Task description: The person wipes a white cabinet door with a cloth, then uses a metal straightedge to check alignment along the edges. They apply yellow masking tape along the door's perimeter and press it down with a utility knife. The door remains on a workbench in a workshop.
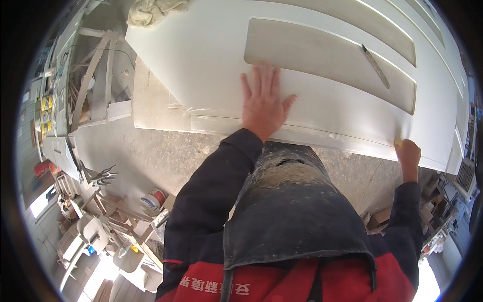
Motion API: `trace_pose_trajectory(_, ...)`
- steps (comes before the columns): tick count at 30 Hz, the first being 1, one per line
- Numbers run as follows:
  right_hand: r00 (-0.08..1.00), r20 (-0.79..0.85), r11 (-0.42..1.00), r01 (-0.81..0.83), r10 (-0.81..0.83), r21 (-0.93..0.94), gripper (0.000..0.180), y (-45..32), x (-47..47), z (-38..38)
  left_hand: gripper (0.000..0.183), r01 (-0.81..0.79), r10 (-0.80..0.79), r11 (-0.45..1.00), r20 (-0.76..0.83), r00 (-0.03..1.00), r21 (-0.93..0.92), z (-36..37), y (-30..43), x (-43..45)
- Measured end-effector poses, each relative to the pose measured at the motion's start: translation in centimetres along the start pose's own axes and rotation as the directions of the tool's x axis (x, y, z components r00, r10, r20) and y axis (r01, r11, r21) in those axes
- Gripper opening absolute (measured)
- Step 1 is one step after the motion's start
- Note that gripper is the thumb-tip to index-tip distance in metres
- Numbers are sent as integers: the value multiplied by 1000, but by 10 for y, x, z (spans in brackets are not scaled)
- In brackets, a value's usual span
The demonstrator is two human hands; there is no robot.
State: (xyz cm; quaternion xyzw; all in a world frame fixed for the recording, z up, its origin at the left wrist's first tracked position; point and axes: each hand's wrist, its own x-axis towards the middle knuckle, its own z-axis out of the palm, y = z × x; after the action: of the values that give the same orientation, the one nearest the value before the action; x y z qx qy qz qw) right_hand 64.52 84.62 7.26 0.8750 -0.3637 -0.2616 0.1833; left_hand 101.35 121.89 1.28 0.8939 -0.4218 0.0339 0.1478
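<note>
A large white panel (211, 71) with long rounded recesses fills the space before me. My left hand (265, 100) lies palm down on it, fingers spread, with the fingertips at the edge of the nearest grey recess (302, 49). At the panel's near right edge, my right hand (409, 154) is closed around a small yellow object (400, 144), mostly hidden by the fingers. A slim knife (376, 67) with a dark tip rests across the nearest recess, apart from both hands.
A crumpled cloth (154, 11) sits on the panel's far left corner. Beneath that side is a cardboard sheet (158, 102). Wooden frames (94, 75) stand to the left. A bucket (154, 200) is on the floor behind my left arm, and a cardboard box (379, 219) is near my right arm.
</note>
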Motion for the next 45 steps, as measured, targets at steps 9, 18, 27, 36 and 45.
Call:
trace_pose_trajectory(9,998,40,999,-40,39,23,35,-3,-1,-4,74,304,-280,928,-132,951,215,-27,-137,-19)
trace_pose_trajectory(18,998,35,995,-61,58,74,35,-7,-4,-10,73,302,-251,921,-217,943,246,-27,-180,-25)
trace_pose_trajectory(27,990,-75,955,134,-118,265,36,11,-6,-13,75,326,-270,841,-187,945,431,-11,-113,-21)
trace_pose_trajectory(36,931,-40,505,233,-363,831,47,77,-9,-40,73,104,-98,979,-45,994,178,66,201,16)
trace_pose_trajectory(45,862,0,120,70,-508,990,45,98,16,15,73,9,-8,999,-30,1000,34,98,353,36)
